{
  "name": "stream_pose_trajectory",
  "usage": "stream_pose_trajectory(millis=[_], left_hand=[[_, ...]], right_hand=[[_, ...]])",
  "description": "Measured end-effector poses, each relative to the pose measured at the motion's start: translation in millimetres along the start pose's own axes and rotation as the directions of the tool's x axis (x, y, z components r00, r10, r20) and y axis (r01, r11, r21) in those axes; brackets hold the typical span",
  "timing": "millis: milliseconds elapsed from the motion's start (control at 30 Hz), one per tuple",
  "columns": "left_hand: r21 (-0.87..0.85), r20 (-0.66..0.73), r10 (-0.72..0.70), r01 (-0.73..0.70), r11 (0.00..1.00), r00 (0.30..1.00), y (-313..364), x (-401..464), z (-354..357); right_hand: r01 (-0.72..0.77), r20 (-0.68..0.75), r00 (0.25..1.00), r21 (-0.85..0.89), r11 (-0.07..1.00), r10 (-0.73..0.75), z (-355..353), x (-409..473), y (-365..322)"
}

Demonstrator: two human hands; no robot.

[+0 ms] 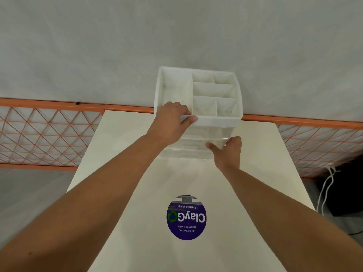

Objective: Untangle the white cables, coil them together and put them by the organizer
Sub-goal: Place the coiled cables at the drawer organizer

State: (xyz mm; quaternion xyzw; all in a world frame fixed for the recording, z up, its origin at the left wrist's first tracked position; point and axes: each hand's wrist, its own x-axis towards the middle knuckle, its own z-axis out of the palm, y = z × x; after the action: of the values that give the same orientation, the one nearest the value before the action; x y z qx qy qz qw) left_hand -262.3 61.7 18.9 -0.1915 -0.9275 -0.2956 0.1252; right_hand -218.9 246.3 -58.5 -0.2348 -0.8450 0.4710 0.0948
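Observation:
A white plastic organizer (220, 119) with several open top compartments and clear drawers below stands at the far edge of a cream table (125, 173). My left hand (172, 118) grips its near top rim at the left corner. My right hand (227, 150) holds the front of a lower clear drawer at the right. Two white cables (326, 185) hang beyond the table's right edge, down against a dark area; they are not on the table.
A round purple sticker (186, 217) lies on the table's near middle. An orange metal frame with mesh panels (45, 134) runs behind the table on both sides, against a grey wall. Grey floor shows at the left.

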Motion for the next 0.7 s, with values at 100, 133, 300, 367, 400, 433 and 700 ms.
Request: stream_pose_trajectory(millis=[100,133,300,367,400,433,700], left_hand=[[0.002,0.009,-0.010,0.010,1.000,1.000,1.2,0.2,-1.1],[0.006,0.014,-0.017,0.017,1.000,1.000,2.1,0.3,-1.6],[0.011,0.039,-0.033,0.033,0.999,0.999,3.5,0.3,-3.2],[0.013,0.052,-0.043,0.042,0.999,0.998,4.6,-0.1,-5.1],[0.019,0.066,-0.049,0.047,0.999,0.997,5.6,-0.2,-6.7],[0.031,0.083,-0.048,0.045,0.998,0.995,5.6,-0.4,-7.8],[0.192,0.172,-0.054,0.020,0.981,0.984,24.5,-10.5,-48.7]], right_hand=[[0.006,0.008,1.000,-0.024,1.000,-0.006,-0.3,0.5,0.8],[0.012,0.011,1.000,-0.034,0.999,-0.011,-1.1,0.6,1.2],[0.031,0.054,0.998,-0.070,0.997,-0.027,-9.2,-6.1,8.1],[0.056,0.070,0.996,-0.080,0.995,-0.051,-15.2,-15.3,13.0],[0.072,0.079,0.995,-0.087,0.994,-0.065,-19.1,-20.8,14.4],[0.087,0.091,0.993,-0.089,0.992,-0.079,-23.4,-26.5,14.8],[0.307,0.231,0.936,-0.175,0.935,-0.264,-81.0,-50.1,-28.5]])
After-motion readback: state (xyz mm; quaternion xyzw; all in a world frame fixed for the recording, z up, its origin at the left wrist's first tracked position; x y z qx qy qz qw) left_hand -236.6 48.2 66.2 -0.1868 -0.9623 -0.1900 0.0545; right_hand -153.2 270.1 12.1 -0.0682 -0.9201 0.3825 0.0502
